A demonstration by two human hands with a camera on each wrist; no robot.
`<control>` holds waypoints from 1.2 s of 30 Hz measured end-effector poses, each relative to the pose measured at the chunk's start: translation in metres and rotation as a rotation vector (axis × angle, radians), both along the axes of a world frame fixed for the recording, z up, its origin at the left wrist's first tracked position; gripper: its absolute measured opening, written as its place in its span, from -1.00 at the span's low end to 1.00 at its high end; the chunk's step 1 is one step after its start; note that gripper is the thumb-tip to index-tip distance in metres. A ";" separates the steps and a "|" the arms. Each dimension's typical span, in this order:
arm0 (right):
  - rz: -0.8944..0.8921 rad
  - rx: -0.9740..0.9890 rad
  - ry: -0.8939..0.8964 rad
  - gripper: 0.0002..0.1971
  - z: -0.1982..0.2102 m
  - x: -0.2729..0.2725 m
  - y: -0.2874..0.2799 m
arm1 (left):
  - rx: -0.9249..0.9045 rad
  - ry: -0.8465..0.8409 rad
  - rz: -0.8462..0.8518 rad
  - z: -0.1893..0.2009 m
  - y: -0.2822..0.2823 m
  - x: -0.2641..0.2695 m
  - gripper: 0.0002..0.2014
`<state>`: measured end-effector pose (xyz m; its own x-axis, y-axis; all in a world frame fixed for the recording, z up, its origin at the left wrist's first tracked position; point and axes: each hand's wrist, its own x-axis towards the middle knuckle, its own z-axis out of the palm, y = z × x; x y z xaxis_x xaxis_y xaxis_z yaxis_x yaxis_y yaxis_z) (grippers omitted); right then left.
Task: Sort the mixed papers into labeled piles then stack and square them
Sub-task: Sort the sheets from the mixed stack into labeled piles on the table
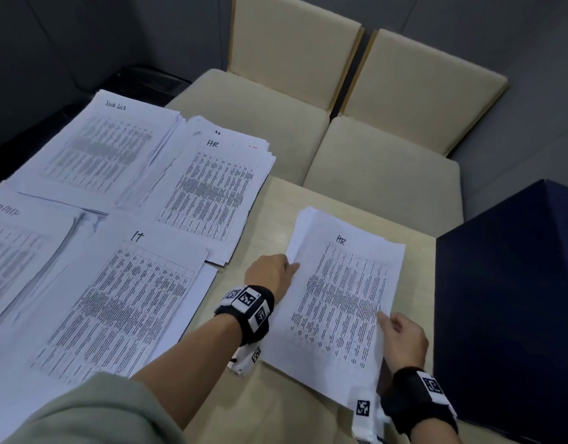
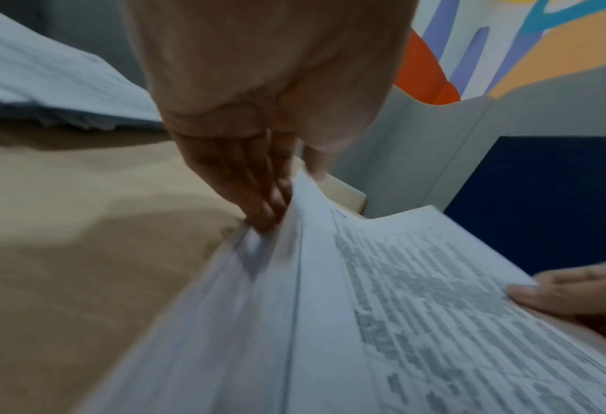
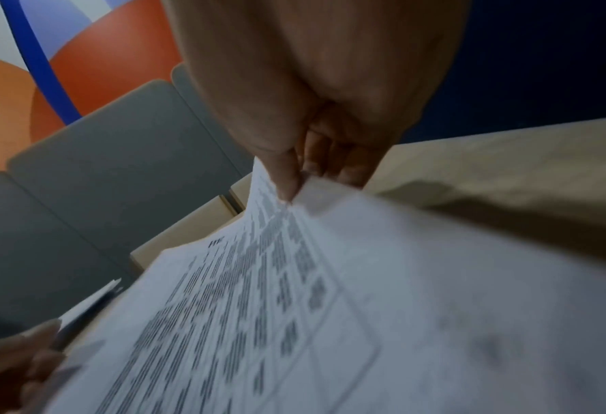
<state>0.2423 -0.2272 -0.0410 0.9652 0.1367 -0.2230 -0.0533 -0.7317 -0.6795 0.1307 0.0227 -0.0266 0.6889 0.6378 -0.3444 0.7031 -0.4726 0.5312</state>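
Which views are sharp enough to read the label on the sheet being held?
Head view: sharp, "HR" reads on the held papers, gripped by the left hand and right hand. Left wrist view: motion-blurred, print smeared, no label readable. Right wrist view: also blurred, near corner out of focus, with a dark shadow on the table.

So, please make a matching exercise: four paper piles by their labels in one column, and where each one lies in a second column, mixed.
Piles:
1. Task List pile
2. Admin pile
3. IT pile
4. held HR stack

Places:
A. between both hands, near the dark blue box
B. far left corner of the table
C. left edge of the head view, cut off
D. just left of the left hand

Pairs: 1-B, 2-C, 3-D, 4-A
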 end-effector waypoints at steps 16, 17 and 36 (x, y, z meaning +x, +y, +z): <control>-0.548 0.434 0.312 -0.83 0.009 -0.024 -0.026 | -0.236 0.024 -0.095 -0.013 -0.026 0.016 -0.91; -0.564 0.462 0.329 -0.89 0.008 -0.024 -0.028 | -0.254 -0.002 -0.107 -0.016 -0.025 0.015 -0.74; -0.360 0.709 0.472 -0.79 0.024 -0.005 -0.008 | -0.395 -0.257 -0.178 0.000 -0.005 -0.027 -0.37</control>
